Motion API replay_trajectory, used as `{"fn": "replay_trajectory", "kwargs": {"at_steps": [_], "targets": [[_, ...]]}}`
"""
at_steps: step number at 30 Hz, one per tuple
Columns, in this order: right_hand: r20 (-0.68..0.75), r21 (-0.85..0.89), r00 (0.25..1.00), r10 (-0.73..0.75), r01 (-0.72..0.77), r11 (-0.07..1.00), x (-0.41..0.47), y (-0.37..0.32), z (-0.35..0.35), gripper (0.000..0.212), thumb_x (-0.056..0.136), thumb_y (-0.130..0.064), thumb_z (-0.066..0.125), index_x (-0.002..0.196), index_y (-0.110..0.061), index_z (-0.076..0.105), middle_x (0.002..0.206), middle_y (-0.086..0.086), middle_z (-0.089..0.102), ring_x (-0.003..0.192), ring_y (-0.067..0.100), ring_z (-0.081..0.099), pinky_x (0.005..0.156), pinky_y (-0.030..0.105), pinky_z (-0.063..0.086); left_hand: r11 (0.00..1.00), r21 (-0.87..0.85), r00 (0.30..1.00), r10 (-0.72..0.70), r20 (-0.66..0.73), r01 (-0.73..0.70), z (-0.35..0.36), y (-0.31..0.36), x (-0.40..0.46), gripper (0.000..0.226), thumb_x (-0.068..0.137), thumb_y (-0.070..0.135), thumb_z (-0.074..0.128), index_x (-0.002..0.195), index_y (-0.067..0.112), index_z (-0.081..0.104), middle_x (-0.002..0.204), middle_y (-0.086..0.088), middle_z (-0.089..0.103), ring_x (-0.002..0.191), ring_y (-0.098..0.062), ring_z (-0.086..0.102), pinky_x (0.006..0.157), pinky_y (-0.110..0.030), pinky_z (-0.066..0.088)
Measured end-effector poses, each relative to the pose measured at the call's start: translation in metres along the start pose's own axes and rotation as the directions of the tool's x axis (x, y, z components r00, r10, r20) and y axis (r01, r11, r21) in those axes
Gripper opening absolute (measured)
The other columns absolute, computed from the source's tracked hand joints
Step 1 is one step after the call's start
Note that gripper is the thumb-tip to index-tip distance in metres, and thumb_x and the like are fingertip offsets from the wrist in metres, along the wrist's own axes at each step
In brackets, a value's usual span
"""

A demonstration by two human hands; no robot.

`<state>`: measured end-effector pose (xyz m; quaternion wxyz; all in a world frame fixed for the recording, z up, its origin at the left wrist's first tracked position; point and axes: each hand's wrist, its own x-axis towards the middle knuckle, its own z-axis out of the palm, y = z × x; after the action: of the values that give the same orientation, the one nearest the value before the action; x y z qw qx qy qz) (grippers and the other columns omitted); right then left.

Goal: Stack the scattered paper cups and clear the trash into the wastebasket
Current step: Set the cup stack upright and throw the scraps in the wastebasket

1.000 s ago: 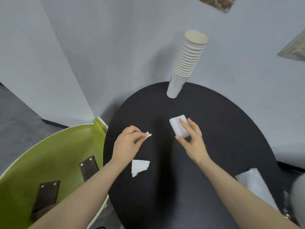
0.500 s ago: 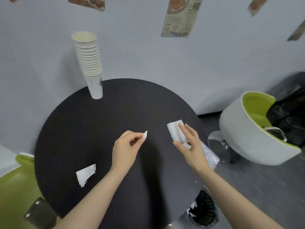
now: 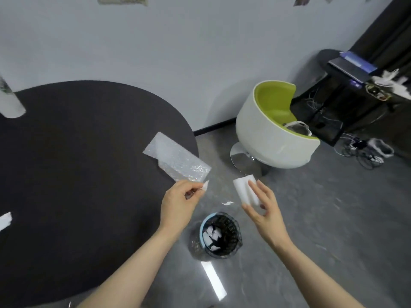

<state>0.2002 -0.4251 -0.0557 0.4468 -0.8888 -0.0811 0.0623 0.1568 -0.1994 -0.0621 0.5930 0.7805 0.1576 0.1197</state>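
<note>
We see the left hand (image 3: 175,205) pinching a paper scrap (image 3: 205,186) and the right hand (image 3: 265,210) gripping a white block (image 3: 246,192) above the wastebasket (image 3: 219,235) already holding scraps, while bubble wrap (image 3: 178,157) and another scrap (image 3: 5,220) remain on the worktop (image 3: 77,174).

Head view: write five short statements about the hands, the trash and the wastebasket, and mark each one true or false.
1. The left hand pinches a small paper scrap. True.
2. The right hand is empty. False: it holds a white block.
3. The wastebasket stands on the floor with white scraps in it. True.
4. The bubble wrap lies in the wastebasket. False: it lies at the table edge.
5. A paper piece lies on the table's left side. True.
</note>
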Motion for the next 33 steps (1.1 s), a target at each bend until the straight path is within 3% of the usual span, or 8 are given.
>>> {"fn": "replay_trajectory", "kwargs": {"at_steps": [6,11,13,16,20,22,28,33], "targets": [[0.09,-0.043,0.993,0.076,-0.073,0.996,-0.023,0.101,-0.045,0.058,0.085,-0.023,0.07,0.133,-0.044,0.045,0.151,-0.007,0.03,0.138,0.01,0.032,0.111,0.041,0.034,0.986,0.0,0.986,-0.164,0.033,0.164,0.109,-0.028,-0.027,0.014,0.083,0.015,0.072,0.09,0.027,0.072,0.086,0.012,0.065,0.076,-0.004,0.059,0.073,-0.016,0.049],[0.162,-0.059,0.969,0.185,-0.178,0.982,-0.013,0.191,-0.019,0.058,0.085,-0.025,0.071,0.137,-0.036,0.046,0.149,-0.004,0.032,0.136,0.011,0.033,0.111,0.036,0.033,0.964,0.047,0.964,-0.263,0.027,0.262,0.172,-0.091,-0.012,0.023,0.082,0.013,0.072,0.081,0.035,0.069,0.08,0.007,0.067,0.072,-0.009,0.061,0.072,-0.026,0.052],[0.184,-0.058,0.954,0.235,-0.229,0.972,-0.003,0.23,0.007,0.059,0.085,-0.025,0.071,0.138,-0.033,0.046,0.148,-0.004,0.033,0.129,0.003,0.04,0.105,0.02,0.033,0.942,0.091,0.944,-0.328,0.042,0.323,0.199,-0.13,-0.007,0.024,0.082,0.008,0.07,0.082,0.032,0.068,0.079,0.007,0.067,0.073,-0.011,0.061,0.074,-0.026,0.052],[0.206,-0.039,0.927,0.315,-0.314,0.949,0.011,0.292,0.053,0.061,0.085,-0.02,0.071,0.14,-0.027,0.046,0.142,-0.007,0.034,0.094,-0.013,0.052,0.082,-0.003,0.03,0.903,0.148,0.909,-0.414,0.051,0.404,0.238,-0.196,-0.002,0.03,0.083,0.009,0.069,0.074,0.038,0.063,0.077,0.011,0.065,0.075,-0.011,0.062,0.077,-0.029,0.052],[0.21,-0.091,0.918,0.335,-0.323,0.942,0.022,0.381,0.11,0.063,0.084,-0.029,0.071,0.141,-0.032,0.044,0.148,-0.005,0.033,0.121,0.013,0.048,0.101,0.026,0.04,0.867,0.166,0.873,-0.484,0.059,0.47,0.286,-0.283,0.0,0.02,0.083,0.012,0.069,0.08,0.031,0.067,0.077,0.005,0.065,0.073,-0.013,0.062,0.074,-0.027,0.05],[0.206,-0.103,0.909,0.361,-0.347,0.932,0.026,0.421,0.133,0.064,0.084,-0.032,0.07,0.142,-0.032,0.043,0.148,-0.006,0.032,0.132,0.016,0.038,0.107,0.035,0.038,0.849,0.201,0.858,-0.509,0.071,0.488,0.305,-0.329,-0.001,0.016,0.082,0.011,0.069,0.091,0.024,0.071,0.083,0.001,0.069,0.081,-0.017,0.065,0.079,-0.031,0.053],[0.2,-0.079,0.902,0.382,-0.374,0.924,0.043,0.509,0.188,0.074,0.076,-0.044,0.069,0.143,-0.037,0.04,0.15,-0.004,0.03,0.137,0.015,0.034,0.11,0.039,0.036,0.845,0.214,0.837,-0.524,0.158,0.489,0.35,-0.428,0.001,0.024,0.085,0.006,0.065,0.103,0.022,0.067,0.082,0.01,0.06,0.086,-0.013,0.06,0.088,-0.033,0.05],[0.197,-0.061,0.908,0.37,-0.366,0.929,0.047,0.524,0.192,0.07,0.078,-0.037,0.074,0.141,-0.04,0.041,0.15,-0.004,0.032,0.137,0.014,0.034,0.111,0.037,0.034,0.863,0.273,0.848,-0.484,0.215,0.424,0.358,-0.451,0.002,0.031,0.083,0.008,0.07,0.111,0.021,0.066,0.107,0.006,0.065,0.096,-0.008,0.059,0.09,-0.024,0.048]]}}
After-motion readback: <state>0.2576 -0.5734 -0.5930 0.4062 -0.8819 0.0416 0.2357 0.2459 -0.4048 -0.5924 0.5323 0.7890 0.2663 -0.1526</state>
